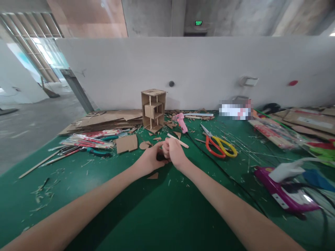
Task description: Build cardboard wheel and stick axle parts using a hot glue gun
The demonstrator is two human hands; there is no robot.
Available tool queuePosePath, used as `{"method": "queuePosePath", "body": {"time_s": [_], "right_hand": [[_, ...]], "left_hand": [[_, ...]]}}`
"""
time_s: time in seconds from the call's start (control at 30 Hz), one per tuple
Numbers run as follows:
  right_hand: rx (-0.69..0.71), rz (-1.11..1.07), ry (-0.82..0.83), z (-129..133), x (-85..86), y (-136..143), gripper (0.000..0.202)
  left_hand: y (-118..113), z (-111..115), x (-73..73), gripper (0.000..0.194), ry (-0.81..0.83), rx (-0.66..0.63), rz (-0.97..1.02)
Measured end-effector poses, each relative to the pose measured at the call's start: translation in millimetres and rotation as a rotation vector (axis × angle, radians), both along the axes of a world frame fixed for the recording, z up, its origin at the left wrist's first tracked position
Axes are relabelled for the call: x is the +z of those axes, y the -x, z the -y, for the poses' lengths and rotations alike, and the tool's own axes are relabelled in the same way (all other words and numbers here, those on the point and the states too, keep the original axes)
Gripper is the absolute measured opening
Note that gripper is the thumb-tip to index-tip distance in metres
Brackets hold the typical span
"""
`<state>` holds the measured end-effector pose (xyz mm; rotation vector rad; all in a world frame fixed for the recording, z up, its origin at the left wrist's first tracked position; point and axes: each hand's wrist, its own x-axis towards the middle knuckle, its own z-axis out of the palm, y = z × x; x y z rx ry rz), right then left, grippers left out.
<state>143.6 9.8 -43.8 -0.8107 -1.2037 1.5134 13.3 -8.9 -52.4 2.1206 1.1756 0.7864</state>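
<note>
Two hands of ours meet over the green table (157,216), mid-scene, just near of the cardboard tower (149,112). Left hand (149,160) is curved, thumb and fingers bent toward the right hand (176,153), whose fingers are curled in. Fingertips overlap, so we can't tell whether either one grips something or is empty. Dark patch under the left palm: could be shadow or a small part, unreadable.

Closest visible thing is the pale stick (183,143), slanting out on the far side of our right hand, its right end nearer us. Can't confirm contact. Our read: light, fairly stiff, could roll or snap if bent; pinch mid-length, don't squeeze the ends.

Tower stands upright to the far left of our fingers, apart from them. Looks light, hollow, walls stiff but easy to crush, thin posts the weak spot. We'd take it by both outer side walls, low down, off the posts and shelves.

Pink glue gun (181,122) sits just right of the tower, cable trailing near and right; nozzle may be hot, so handle only. Scissors (206,130) lie farther right, points away from us. Flat cardboard piece (127,143) is to the left: light, bendable, edge grip. Triangular scrap (153,176) lies near of our left hand.
</note>
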Motion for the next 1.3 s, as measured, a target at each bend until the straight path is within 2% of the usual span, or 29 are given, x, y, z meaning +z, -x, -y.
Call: {"method": "queuePosePath", "body": {"time_s": [0.17, 0.4, 0.57, 0.7, 0.83, 1.03, 1.2, 1.3], "right_hand": [[-0.007, -0.175, 0.070, -3, 4.6, -12, 0.038], [-0.011, -0.545, 0.259, -5, 17.3, -23, 0.042], [-0.038, -0.679, 0.326, -5, 27.4, -33, 0.042], [-0.009, -0.779, 0.359, -4, 31.0, -37, 0.042], [0.033, -0.800, 0.382, -4, 27.8, -38, 0.042], [0.025, -0.788, 0.389, -6, 26.4, -40, 0.043], [-0.075, -0.680, 0.239, -3, 34.0, -42, 0.051], [-0.094, -0.601, 0.153, 1, 37.0, -39, 0.050]], "left_hand": [[-1, 1, 0.9, 0.061, 0.026, -0.005, 0.008], [-5, 3, 4.7, 0.040, 0.010, 0.028, 0.102], [-8, 4, 12.0, 0.029, 0.004, -0.017, 0.137], [-10, 6, 15.0, 0.013, -0.037, 0.027, 0.123], [-11, 7, 15.2, 0.010, -0.007, 0.056, 0.169], [-9, 4, 7.8, 0.018, 0.206, -0.015, 0.367], [-11, 3, 3.0, 0.031, 0.277, -0.030, 0.480], [-12, 4, 2.8, 0.032, 0.314, -0.008, 0.523]]}}
